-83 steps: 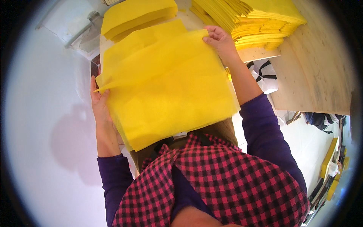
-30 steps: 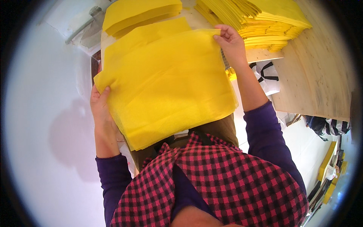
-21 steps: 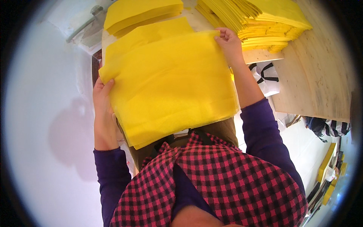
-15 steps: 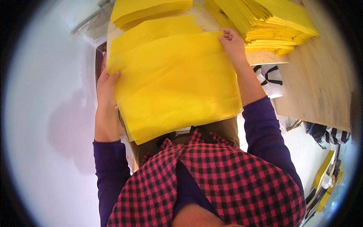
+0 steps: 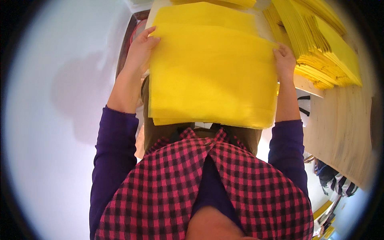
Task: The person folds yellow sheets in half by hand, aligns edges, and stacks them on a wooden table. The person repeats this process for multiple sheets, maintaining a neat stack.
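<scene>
A broad, thin yellow sheet of what looks like fabric (image 5: pixel 212 80) spreads out in front of me, its near edge over my lap. More than one layer shows along its near edge. My left hand (image 5: pixel 141 50) grips its left edge close to the far corner, thumb on top. At the far right corner my right hand (image 5: pixel 285 62) pinches the sheet, its fingertips partly hidden. Beyond the far edge, another yellow sheet (image 5: pixel 204 14) lies flat, partly covered by the nearer one.
Thick piles of folded yellow sheets (image 5: pixel 320 48) rest at the far right on a wooden surface (image 5: pixel 336 120). Another yellow stack (image 5: pixel 236 3) is at the far edge. A white wall (image 5: pixel 52 120) stands close on my left. Dark and striped bags (image 5: pixel 340 182) sit low at right.
My left hand has shifted from partway along the left edge toward the far left corner. My right hand stays at the far right corner. The sheet now lies straighter, and the whole view has shifted.
</scene>
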Motion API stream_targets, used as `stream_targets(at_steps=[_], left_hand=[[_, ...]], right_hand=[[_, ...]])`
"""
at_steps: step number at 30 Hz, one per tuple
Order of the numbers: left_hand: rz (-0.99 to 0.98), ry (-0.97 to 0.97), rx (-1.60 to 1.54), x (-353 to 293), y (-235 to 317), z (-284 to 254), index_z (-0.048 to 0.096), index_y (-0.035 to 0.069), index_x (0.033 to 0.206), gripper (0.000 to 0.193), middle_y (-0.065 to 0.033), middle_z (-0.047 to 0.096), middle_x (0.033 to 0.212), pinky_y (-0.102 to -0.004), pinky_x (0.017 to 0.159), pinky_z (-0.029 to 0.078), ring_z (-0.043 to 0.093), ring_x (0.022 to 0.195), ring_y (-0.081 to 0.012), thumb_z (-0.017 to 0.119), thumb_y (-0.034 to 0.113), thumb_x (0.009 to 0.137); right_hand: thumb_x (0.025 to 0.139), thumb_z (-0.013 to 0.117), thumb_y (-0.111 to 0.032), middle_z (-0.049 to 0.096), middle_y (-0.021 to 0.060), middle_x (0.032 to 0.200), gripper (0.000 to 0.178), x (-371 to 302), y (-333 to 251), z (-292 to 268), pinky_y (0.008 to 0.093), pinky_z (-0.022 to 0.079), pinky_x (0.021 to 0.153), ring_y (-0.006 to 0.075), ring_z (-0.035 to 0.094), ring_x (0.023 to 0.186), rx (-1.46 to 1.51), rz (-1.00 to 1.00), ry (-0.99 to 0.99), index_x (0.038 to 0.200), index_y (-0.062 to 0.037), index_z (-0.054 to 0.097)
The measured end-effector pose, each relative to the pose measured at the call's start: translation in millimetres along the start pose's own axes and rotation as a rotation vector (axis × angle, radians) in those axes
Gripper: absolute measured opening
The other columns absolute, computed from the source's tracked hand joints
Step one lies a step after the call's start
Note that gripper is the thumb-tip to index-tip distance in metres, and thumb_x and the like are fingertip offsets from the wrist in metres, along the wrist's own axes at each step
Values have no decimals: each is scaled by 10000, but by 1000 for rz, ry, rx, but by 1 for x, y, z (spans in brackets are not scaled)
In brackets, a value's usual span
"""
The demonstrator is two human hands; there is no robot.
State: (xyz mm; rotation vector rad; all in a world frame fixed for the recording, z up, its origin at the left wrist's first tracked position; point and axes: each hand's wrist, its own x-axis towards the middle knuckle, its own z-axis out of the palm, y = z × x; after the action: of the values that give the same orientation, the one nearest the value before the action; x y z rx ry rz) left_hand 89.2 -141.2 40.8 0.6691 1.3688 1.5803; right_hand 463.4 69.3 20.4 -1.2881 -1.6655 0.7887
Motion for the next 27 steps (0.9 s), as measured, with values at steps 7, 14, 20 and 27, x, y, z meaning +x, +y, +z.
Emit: stream_targets(at_steps=[7,14,20,27], left_hand=[[-31,-17,71,-23,5,-15,395,2,1340,452,-91,568,1136,-268,861,461,565,988,-150,520,90,915],[48,105,179,-74,-7,-12,393,23,1354,446,-146,525,1245,-309,892,472,557,1073,-203,498,89,926],[174,94,-39,-112,-28,-14,375,-9,1359,421,-148,493,1309,-323,1014,386,482,1206,-228,444,70,951],[336,63,200,-136,-49,-13,357,-39,1375,436,-170,441,1370,-321,1064,330,440,1258,-237,420,153,988]], right_hand=[[851,631,-61,627,51,933,293,7,6,-2,225,468,750,110,583,841,118,40,-64,1127,17,570],[853,637,-75,626,59,956,281,12,9,-6,232,468,763,113,583,863,134,42,-81,1109,19,572],[858,630,-85,623,62,994,287,9,6,-5,234,466,782,123,585,878,207,40,-93,1116,25,569],[886,604,-124,587,109,1167,374,1,-8,-2,270,425,911,165,553,1052,167,-32,-99,1215,35,527]])
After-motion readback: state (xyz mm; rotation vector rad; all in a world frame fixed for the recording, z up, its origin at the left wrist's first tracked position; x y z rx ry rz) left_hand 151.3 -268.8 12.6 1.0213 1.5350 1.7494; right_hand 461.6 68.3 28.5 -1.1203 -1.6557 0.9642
